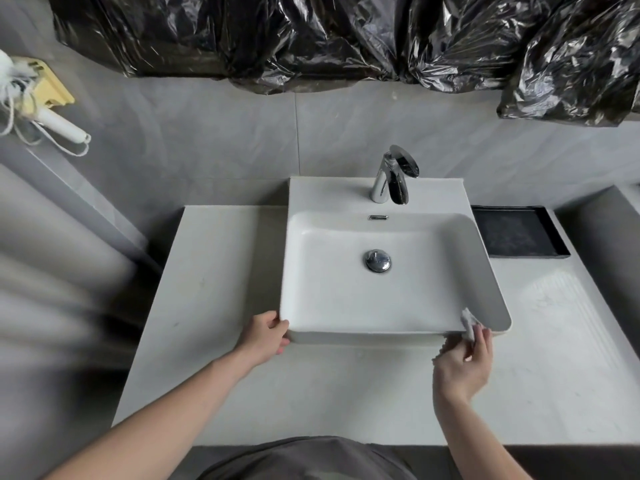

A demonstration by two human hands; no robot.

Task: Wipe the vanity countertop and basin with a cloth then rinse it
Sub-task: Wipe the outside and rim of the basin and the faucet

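Head view, looking down: nearest is the person's grey-clad torso at the bottom edge, with both bare forearms reaching out over the white desk (pixel 346 393). The right hand (pixel 462 362) has its grip closed on a small white cloth (pixel 468 323), fingers curled round it, and presses it against the near right corner of the white basin (pixel 398 306), where the rim meets the front wall. Across from that grip, at the basin's near left corner, the left hand (pixel 266 336) has its grip round the corner, thumb on the rim and fingers curled against the outer wall. The desk surface to the right of the cloth-holding grip shows a streaked sheen.

Beyond both grips, in the basin floor, sits a chrome drain plug (pixel 377 260), and past it a small overflow slot (pixel 377 217) in the back wall. Farther back stands a chrome faucet (pixel 393 176) on the basin's rear ledge. Beyond and to the right of the right grip lies a black tray (pixel 519 233) on the desk. On the grey wall above hangs crumpled black plastic sheeting (pixel 346 39); far left of the left grip a yellow-headed tool with a white handle (pixel 52 105) is seen.
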